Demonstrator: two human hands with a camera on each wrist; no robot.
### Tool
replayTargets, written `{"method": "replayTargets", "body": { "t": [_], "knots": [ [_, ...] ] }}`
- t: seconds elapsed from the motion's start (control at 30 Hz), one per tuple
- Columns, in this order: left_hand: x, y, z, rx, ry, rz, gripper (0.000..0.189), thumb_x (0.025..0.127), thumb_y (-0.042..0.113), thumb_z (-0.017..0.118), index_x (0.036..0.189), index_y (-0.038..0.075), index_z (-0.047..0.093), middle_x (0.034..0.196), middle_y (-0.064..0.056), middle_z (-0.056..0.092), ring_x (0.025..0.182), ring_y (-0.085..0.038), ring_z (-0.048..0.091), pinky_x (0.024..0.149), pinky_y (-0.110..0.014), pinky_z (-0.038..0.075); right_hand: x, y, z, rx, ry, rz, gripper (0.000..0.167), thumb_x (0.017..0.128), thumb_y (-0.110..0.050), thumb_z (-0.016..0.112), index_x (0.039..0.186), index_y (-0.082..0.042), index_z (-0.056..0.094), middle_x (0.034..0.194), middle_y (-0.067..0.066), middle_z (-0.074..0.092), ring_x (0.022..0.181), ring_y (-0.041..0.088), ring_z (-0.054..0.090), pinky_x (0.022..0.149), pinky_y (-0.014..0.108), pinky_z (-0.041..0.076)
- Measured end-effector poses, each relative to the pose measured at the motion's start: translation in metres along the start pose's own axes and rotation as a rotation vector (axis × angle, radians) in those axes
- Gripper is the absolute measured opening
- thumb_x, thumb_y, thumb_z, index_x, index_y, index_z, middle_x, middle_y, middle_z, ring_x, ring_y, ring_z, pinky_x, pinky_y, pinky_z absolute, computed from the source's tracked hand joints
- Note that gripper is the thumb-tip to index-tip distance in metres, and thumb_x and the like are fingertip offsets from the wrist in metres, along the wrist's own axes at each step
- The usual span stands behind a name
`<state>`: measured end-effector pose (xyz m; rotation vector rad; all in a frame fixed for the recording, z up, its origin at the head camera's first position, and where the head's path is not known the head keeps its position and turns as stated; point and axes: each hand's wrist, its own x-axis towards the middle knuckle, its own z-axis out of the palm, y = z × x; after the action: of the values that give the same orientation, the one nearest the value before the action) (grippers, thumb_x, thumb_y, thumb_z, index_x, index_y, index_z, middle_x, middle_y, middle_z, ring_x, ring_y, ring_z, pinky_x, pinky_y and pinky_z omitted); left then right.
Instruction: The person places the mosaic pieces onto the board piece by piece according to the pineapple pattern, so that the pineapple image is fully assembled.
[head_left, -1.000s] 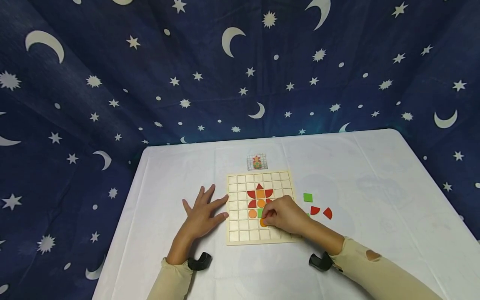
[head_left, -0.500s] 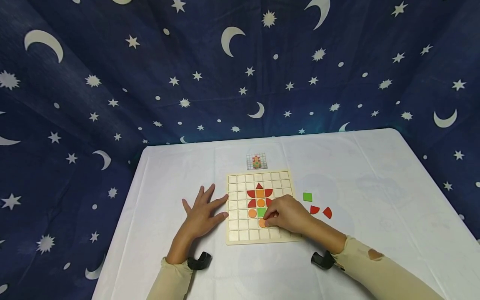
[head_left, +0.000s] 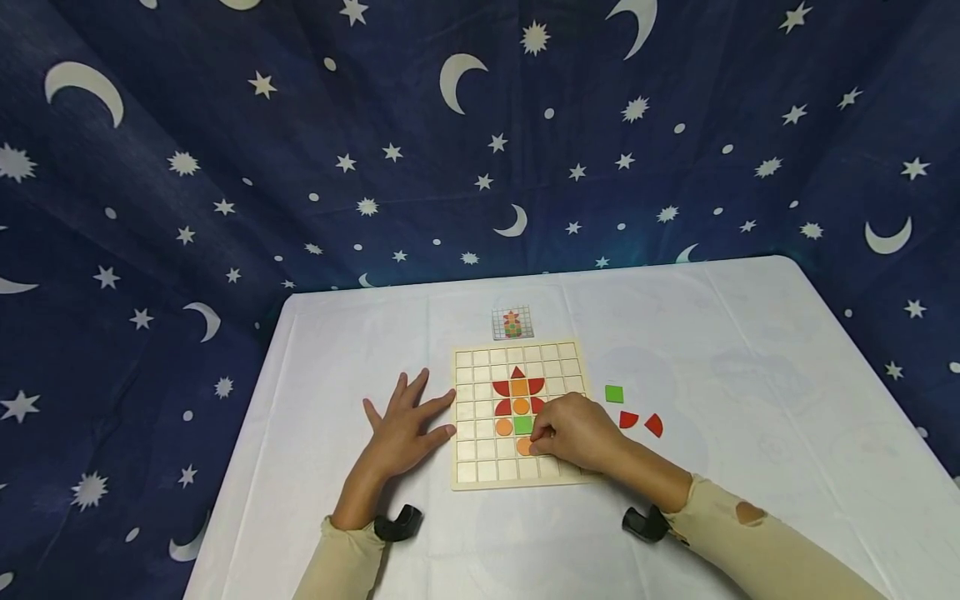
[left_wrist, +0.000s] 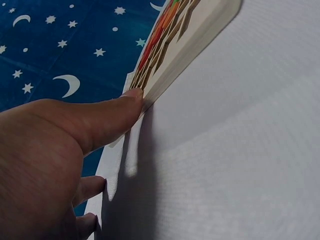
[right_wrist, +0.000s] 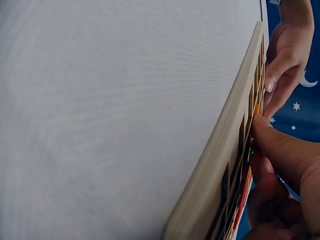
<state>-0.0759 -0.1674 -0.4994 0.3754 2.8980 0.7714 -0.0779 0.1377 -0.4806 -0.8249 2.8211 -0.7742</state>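
My left hand [head_left: 401, 437] lies with spread fingers at the left edge of the pale wooden grid board [head_left: 476, 467]. In the left wrist view its thumb [left_wrist: 112, 117] touches the board's side. My right hand [head_left: 576, 429] reaches over the board from the right, thumb and forefinger at the right edge of an orange disc [head_left: 522, 447] lying in a lower cell. Above that disc are a green square [head_left: 522, 425], another orange disc [head_left: 504, 427], and a figure of red pieces around an orange square [head_left: 519, 387]. The right hand covers cells beside it.
Right of the board, a green square [head_left: 614, 394] and two red quarter-circle pieces [head_left: 628, 419] lie on the white tablecloth [head_left: 712, 350]. A small pattern card [head_left: 513, 322] lies behind the board. A star-and-moon cloth [head_left: 420, 133] hangs behind the table.
The lower orange disc has shifted slightly and now shows flat in its cell. My right fingertips have slid a little rightward, uncovering more of the disc and green square. The left hand stays put.
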Motion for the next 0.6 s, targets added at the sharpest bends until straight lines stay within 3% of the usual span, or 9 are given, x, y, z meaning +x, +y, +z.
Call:
{"method": "replayTargets", "body": {
  "t": [0.2,0.43,0.6],
  "knots": [
    [0.0,0.002,0.0,-0.016,-0.01,-0.008,0.056,0.092,0.05,0.071,0.144,0.032,0.06,0.169,-0.012,0.027,0.158,-0.045,0.007,0.104,-0.086,-0.013,-0.002,0.01,-0.016,0.062,0.01,0.028,0.01,0.077,-0.027,0.09,0.077,-0.029,0.08,0.075,-0.022,0.067,0.072,-0.002,0.058,0.065,0.021,0.048],
    [0.0,0.002,0.0,-0.016,-0.02,-0.015,0.056,0.092,0.05,0.07,0.144,0.032,0.06,0.169,-0.011,0.026,0.159,-0.043,0.005,0.105,-0.085,-0.014,-0.001,0.04,-0.06,0.077,0.064,0.075,0.005,0.082,-0.022,0.087,0.085,-0.022,0.083,0.08,-0.014,0.072,0.072,0.003,0.06,0.067,0.026,0.049],
    [0.0,0.002,-0.001,-0.011,-0.011,-0.015,0.055,0.092,0.048,0.071,0.143,0.031,0.061,0.169,-0.013,0.027,0.158,-0.045,0.007,0.104,-0.086,-0.013,-0.004,0.065,-0.084,0.051,0.058,0.104,0.008,0.085,-0.022,0.084,0.093,-0.019,0.084,0.082,-0.013,0.072,0.071,0.007,0.057,0.066,0.026,0.048]
  ]
}}
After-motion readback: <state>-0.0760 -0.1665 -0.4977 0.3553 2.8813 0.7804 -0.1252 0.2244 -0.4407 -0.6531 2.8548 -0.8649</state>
